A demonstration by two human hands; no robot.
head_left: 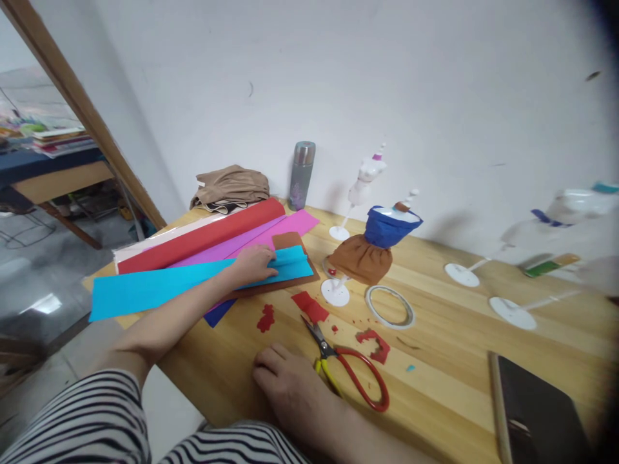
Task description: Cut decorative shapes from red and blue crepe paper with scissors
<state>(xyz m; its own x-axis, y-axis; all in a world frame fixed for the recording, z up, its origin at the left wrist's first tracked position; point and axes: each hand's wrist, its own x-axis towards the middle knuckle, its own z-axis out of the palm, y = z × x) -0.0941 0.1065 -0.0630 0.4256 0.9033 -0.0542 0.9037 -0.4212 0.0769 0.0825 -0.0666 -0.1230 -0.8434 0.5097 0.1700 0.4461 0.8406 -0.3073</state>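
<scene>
My left hand (254, 263) rests on a long bright blue paper (155, 290), thumb and fingers apart. Beneath that sheet lie brown paper (289, 241), pink paper (302, 221) and a dark blue piece (220, 314). On the table near its front edge is my right hand (285, 380), its fingers curled together and nothing visible in them. Just right of it, scissors (327, 350) with one red and one yellow handle lie with their points toward the red paper scraps (310, 307). A small red cutout (265, 318) sits between my hands.
A dress form in blue and brown (377, 248) stands beside a tape roll (389, 307). Behind are a bare form (362, 183), a flask (302, 175) and brown cloth (232, 185). A dark tablet-like object (539, 412) lies at the right, below more forms (580, 201).
</scene>
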